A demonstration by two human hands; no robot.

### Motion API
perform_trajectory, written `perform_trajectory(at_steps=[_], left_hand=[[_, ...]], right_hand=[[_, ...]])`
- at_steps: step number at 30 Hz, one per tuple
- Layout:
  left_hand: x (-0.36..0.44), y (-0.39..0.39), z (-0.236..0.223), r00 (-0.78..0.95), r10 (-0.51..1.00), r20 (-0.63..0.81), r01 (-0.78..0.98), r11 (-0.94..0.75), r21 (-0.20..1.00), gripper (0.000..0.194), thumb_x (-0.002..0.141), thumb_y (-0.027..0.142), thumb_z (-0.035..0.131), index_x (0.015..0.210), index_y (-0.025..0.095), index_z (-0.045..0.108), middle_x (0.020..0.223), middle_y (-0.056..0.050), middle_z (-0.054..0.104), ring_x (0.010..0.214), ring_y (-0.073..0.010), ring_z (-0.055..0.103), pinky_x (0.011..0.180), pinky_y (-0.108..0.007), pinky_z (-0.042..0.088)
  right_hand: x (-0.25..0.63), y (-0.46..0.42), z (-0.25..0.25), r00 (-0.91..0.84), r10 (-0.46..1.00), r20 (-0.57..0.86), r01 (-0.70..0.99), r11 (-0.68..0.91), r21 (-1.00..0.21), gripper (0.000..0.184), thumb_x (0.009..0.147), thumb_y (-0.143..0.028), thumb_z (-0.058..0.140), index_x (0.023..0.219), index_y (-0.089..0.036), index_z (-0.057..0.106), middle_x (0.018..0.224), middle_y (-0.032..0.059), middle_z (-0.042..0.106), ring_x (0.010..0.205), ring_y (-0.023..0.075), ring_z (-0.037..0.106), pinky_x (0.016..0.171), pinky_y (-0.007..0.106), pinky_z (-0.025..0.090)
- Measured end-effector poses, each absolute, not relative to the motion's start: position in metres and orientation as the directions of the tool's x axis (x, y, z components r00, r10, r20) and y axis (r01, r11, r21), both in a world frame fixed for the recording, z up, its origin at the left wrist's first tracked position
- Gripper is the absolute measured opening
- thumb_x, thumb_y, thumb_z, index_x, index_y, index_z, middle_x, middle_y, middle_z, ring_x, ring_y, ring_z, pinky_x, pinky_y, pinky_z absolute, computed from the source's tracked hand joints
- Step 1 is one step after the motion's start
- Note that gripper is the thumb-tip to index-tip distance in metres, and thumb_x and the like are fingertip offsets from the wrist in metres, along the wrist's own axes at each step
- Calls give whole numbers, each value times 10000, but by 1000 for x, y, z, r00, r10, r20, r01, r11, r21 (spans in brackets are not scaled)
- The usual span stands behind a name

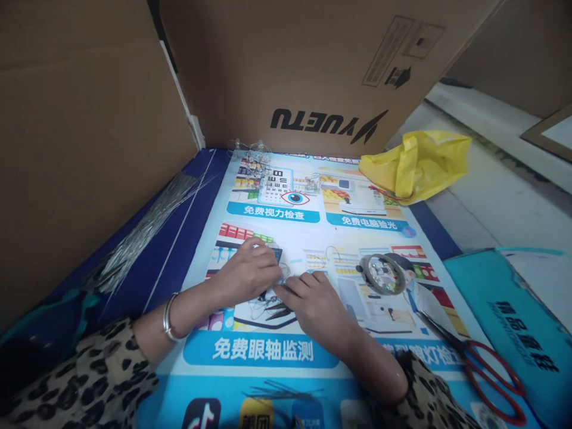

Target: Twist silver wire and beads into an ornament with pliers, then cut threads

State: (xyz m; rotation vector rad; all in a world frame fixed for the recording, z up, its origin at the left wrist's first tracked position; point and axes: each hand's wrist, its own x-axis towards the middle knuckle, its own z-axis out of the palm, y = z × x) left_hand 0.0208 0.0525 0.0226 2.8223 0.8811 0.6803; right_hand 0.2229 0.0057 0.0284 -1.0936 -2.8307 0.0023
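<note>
My left hand (248, 271) and my right hand (315, 304) meet over a printed poster (277, 351) laid flat. Both have their fingers curled and pinched together on thin wire and a small clear piece (272, 295) between them. The fingertips hide most of what they hold. A silver bangle (168, 317) circles my left wrist. Both sleeves are leopard print.
A bundle of thin silver wires (147, 229) lies at the left. A roll of clear tape (383, 274) sits right of my hands, red-handled scissors (485, 372) at the lower right, a yellow plastic bag (415, 164) behind. Cardboard box walls (313, 65) stand at the back and left. Small clear pieces (254, 152) lie by the box.
</note>
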Motion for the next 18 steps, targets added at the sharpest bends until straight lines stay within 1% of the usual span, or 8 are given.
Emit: perform_trajectory(at_steps=[3,6,10,15,18], left_hand=[[23,54,24,750,555,360,518,-831,202,231,915,170,401,786,188,592,735,-9,609,832,-156,526,913,-381,306],[23,55,26,787,525,325,486,-851,199,240,918,170,392,774,191,582,726,-9,604,823,-160,523,897,-378,309],[20,58,28,828,488,277,442,-872,211,227,900,110,388,778,187,563,770,-11,605,836,-158,521,888,-370,308],[16,59,28,851,467,241,431,-882,190,207,848,42,414,810,187,556,806,-17,587,854,-169,502,902,-385,294],[16,59,28,845,485,225,439,-870,227,161,825,59,433,785,177,535,769,-27,559,823,-184,488,852,-373,327]], right_hand=[[223,6,27,-736,669,102,668,743,-48,315,861,-118,476,1143,-231,563,945,40,614,804,177,434,717,334,261],[224,7,26,-734,672,96,670,740,-63,315,868,-127,475,1152,-237,555,957,30,615,810,177,436,717,337,260],[225,8,27,-735,671,99,666,741,-84,293,878,-141,471,1138,-240,564,955,34,616,823,176,440,725,337,259],[225,8,28,-747,659,91,654,752,-74,289,876,-148,486,1143,-235,556,969,36,611,832,177,434,734,340,261],[227,10,27,-762,641,91,637,768,-66,288,878,-146,485,1142,-240,553,947,34,608,834,178,431,738,343,261]])
